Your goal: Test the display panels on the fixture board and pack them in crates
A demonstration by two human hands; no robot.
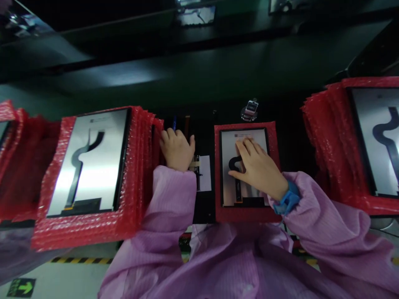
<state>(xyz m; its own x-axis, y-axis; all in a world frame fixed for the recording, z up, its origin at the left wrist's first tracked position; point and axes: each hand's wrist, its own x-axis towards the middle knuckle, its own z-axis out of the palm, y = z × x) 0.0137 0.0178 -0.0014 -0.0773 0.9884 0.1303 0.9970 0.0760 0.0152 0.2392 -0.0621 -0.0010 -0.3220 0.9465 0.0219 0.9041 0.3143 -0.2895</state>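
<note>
A silver display panel [229, 145] with a black flex cable lies on red bubble wrap [246, 215] in front of me. My right hand [257, 166] rests flat on this panel, fingers spread over its upper right part. To the left rises a stack of panels in red bubble wrap, topped by a silver panel [96, 166] with a curved cable. My left hand [177, 148] is at the right side of that stack, back up and thumb apart. Its fingertips are partly hidden, and whether they grip the wrap is not clear.
Another wrapped stack with a panel [377, 166] stands at the right. A white paper [205, 173], a blue pen [174, 122] and a small metal-and-clear item [249, 110] lie on the black table [204, 211]. More red wrap [28, 166] is at the far left.
</note>
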